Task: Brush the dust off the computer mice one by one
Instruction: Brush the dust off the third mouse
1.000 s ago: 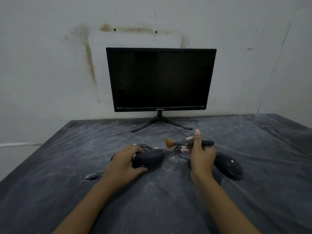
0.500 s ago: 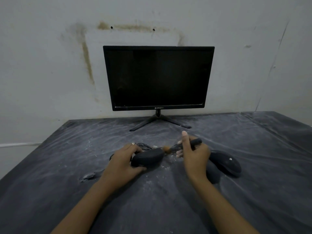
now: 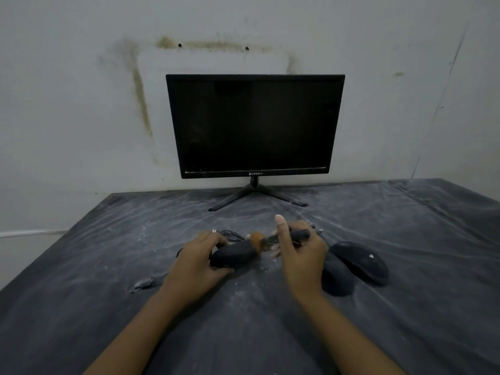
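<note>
Three black computer mice lie on a dusty dark table (image 3: 270,334). My left hand (image 3: 193,262) grips the left mouse (image 3: 234,254) by its sides, thumb underneath. My right hand (image 3: 300,255) holds a small brush (image 3: 297,235) with a black handle; its orange bristles (image 3: 255,240) touch the top of that mouse. My right thumb sticks up. A second mouse (image 3: 336,277) lies just right of my right hand, partly hidden by it. The third mouse (image 3: 358,261) sits further right.
A black monitor (image 3: 254,125) on a splayed stand stands at the back against the stained wall. Tangled mouse cables (image 3: 230,235) lie behind my hands. A small scrap of debris (image 3: 143,283) lies left of my left wrist. White dust streaks the table.
My right hand lowered the brush and moved it left, from above the table down onto the mouse my left hand holds. The left hand stayed put.
</note>
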